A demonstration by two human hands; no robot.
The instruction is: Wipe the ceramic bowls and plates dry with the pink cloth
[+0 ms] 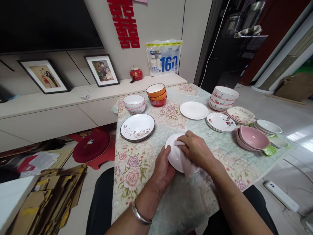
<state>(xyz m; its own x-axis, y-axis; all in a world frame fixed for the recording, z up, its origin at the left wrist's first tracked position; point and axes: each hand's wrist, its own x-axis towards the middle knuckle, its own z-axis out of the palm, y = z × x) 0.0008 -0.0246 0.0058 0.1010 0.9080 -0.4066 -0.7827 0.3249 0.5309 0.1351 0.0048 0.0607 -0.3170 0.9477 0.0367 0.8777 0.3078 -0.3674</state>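
Observation:
My left hand [163, 165] grips the left edge of a small white plate [174, 157], its thumb over the rim. A pale pinkish cloth [185, 162] is bunched in my right hand [197, 148] and lies against the plate's face, hanging over its lower edge. To the left is a stack of plates with a brown floral pattern [138, 126]. Beyond the hands lies a plain white plate [194, 110], and right of it a stack of plates with red flowers [221, 122].
White bowls [134, 101] and orange bowls [156, 91] stand at the table's back left. Flowered bowls [223, 98], squarish dishes [240, 114], pink bowls [254, 137] and small white bowls [269, 126] stand on the right. A red stool [91, 146] is left of the table.

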